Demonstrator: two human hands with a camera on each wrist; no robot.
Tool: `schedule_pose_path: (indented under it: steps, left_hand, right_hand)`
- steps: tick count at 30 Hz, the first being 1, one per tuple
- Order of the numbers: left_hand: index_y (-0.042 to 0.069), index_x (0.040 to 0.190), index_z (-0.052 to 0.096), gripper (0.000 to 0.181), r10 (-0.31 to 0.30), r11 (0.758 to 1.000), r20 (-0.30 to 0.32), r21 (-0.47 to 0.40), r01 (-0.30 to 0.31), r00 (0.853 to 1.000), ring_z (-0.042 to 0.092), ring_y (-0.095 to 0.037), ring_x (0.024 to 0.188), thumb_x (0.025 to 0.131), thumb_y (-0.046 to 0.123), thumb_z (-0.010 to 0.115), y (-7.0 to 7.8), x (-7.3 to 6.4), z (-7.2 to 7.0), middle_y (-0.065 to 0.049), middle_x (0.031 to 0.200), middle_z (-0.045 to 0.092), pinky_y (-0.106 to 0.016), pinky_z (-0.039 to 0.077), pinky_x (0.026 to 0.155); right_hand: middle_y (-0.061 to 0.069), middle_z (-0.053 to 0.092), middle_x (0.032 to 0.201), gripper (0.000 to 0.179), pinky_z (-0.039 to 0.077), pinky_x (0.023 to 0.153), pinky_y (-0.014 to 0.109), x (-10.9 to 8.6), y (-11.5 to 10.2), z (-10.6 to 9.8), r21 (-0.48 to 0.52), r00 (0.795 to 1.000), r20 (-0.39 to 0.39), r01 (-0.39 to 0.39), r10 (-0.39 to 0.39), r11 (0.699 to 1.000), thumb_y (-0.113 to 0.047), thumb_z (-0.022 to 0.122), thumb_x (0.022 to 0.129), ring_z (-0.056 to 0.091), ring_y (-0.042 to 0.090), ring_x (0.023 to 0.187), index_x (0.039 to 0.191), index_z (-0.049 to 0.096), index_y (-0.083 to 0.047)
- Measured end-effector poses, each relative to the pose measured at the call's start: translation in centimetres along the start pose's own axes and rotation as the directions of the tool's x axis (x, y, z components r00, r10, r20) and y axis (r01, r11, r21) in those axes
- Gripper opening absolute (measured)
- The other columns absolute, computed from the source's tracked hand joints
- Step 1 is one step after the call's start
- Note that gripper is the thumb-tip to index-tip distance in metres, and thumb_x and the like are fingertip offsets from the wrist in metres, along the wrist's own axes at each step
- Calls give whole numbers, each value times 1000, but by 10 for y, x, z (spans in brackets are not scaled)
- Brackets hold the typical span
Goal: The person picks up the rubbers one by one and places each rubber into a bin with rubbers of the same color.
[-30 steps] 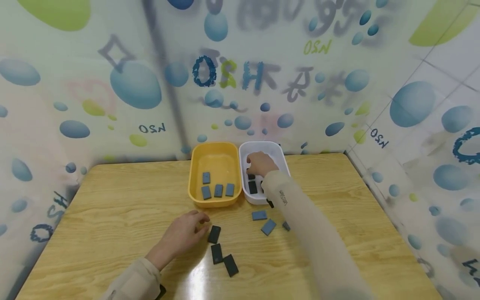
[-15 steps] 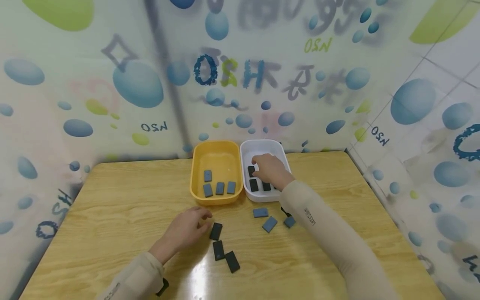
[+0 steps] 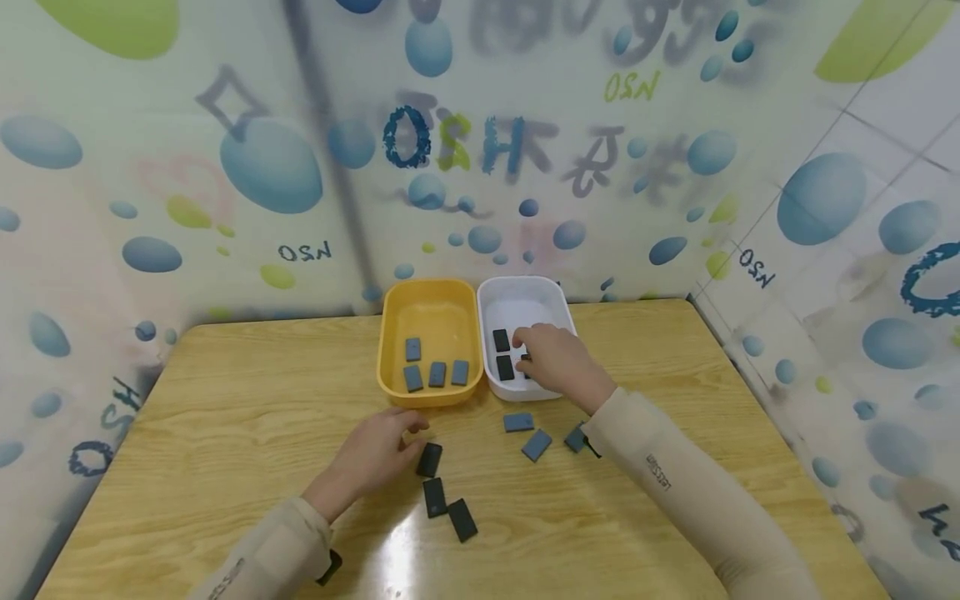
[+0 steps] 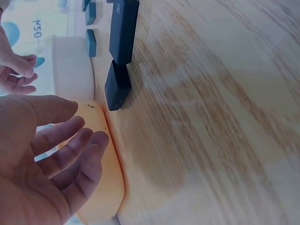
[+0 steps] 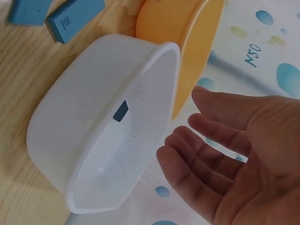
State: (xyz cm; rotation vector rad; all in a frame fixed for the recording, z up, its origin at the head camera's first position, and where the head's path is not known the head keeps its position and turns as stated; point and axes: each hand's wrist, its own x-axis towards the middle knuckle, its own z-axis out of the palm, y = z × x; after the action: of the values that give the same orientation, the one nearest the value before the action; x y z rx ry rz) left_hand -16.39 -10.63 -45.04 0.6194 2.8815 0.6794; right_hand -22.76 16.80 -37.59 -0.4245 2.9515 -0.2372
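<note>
My right hand is over the right side of the white bin, its fingers loosely bent with nothing between them in the right wrist view. Black rectangular blocks lie in that bin, one behind another; the hand partly hides more. On the table before the yellow bin, my left hand rests with relaxed fingers and holds nothing. Right by its fingertips lies a black block. Two more, a middle black block and a nearer black block, lie towards me.
Several blue-grey blocks lie in the yellow bin. In front of the white bin are three more: a blue block, a tilted blue block and one partly behind the right sleeve. A patterned wall stands behind the table.
My right hand has drawn back from deeper in the white bin towards its near right side, uncovering black blocks there. The left hand stays about where it was.
</note>
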Motion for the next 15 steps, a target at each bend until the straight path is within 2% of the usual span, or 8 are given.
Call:
schedule_pose_path:
  steps: [8, 15]
  left_hand:
    - [15, 107, 71, 19, 11, 1000, 12, -17, -11, 1000, 63, -7, 73, 88, 20, 70, 4, 2, 2, -1, 104, 70, -27, 52, 64]
    - [15, 105, 71, 18, 56, 998, 6, -11, -56, 998, 64, -7, 75, 88, 19, 70, 10, 5, 4, 0, 103, 69, -27, 52, 66]
  right_hand:
    - [2, 65, 93, 26, 50, 75, 34, -27, -4, 3, 21, 999, -7, 45, -45, 999, -27, 70, 90, 57, 15, 81, 111, 64, -13]
    - [3, 66, 99, 27, 51, 74, 33, -51, -10, 19, 71, 994, -18, 110, -109, 991, -25, 72, 89, 60, 15, 84, 113, 63, -15]
